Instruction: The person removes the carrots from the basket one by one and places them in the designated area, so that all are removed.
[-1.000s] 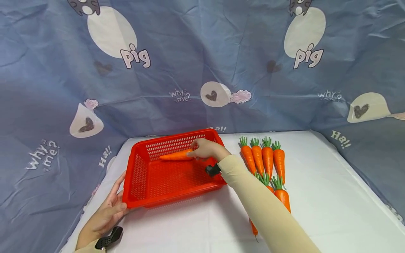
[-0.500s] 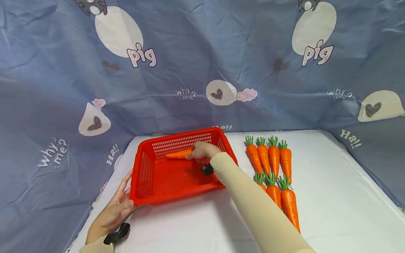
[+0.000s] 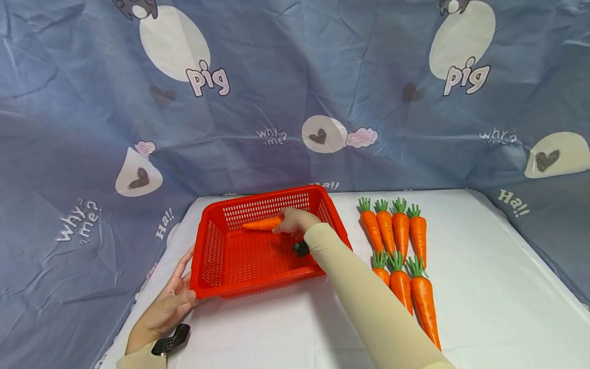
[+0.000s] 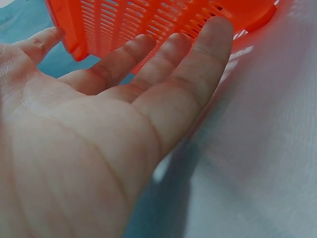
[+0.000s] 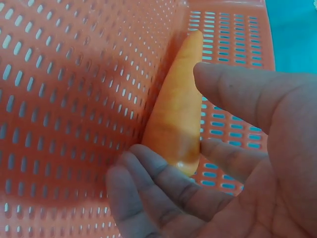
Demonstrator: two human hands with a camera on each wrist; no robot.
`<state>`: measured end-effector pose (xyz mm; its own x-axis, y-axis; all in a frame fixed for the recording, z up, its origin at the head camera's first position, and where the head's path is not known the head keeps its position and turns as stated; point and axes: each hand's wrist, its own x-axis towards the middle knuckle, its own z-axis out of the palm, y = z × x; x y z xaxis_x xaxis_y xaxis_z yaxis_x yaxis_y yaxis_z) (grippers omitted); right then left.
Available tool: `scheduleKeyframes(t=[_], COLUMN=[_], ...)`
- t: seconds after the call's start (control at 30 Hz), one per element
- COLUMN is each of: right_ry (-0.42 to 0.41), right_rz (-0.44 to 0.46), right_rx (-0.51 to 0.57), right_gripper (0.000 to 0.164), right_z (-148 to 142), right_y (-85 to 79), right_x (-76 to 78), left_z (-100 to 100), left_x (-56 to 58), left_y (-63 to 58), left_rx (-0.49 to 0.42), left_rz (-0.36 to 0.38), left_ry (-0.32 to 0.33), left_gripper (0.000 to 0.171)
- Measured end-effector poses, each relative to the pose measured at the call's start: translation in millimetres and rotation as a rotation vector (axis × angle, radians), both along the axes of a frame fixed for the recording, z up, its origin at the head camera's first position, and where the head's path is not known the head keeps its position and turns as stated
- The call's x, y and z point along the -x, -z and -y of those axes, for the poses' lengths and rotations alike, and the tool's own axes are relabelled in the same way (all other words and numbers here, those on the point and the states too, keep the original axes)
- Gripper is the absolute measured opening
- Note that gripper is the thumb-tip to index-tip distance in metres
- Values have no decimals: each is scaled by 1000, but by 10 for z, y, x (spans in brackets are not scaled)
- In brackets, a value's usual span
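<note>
A red plastic basket (image 3: 258,256) with slotted walls stands on the white cloth. Along its far wall lies an orange carrot (image 3: 262,224), tip to the left. My right hand (image 3: 297,220) is inside the basket at the carrot's thick end. In the right wrist view, its relaxed fingers (image 5: 168,188) and its thumb spread around the carrot (image 5: 173,119) without a clear grip. No green top shows on this carrot. My left hand (image 3: 166,307) touches the basket's near left corner, thumb at the rim. Its fingers (image 4: 173,94) extend along the outer wall.
Right of the basket lie several carrots with green tops: a far row (image 3: 401,230) and a nearer row (image 3: 424,307), partly behind my right sleeve (image 3: 369,302). A blue printed cloth (image 3: 258,102) hangs behind the white tablecloth (image 3: 488,266).
The head view has shifted, so everything appears slightly farther right. My right hand has moved a little left and covers more of the carrot. The left hand stays at the basket corner.
</note>
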<state>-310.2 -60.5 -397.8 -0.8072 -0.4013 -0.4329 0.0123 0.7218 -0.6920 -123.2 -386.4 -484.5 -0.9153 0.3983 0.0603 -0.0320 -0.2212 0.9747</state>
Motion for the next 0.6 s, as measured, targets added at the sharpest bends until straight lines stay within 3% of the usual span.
scheduleKeyframes(t=[0.3, 0.6], right_ry=[-65, -81], right_rz=[-57, -16], right_rx=[-65, -75], right_gripper=[66, 61], right_z=[-21, -31], right_y=[-8, -25], right_x=[10, 1], left_z=[-3, 12], left_x=[9, 25], left_y=[21, 36], left_rx=[-35, -38], left_rz=[-22, -18], left_ry=[24, 19], left_gripper=[98, 101])
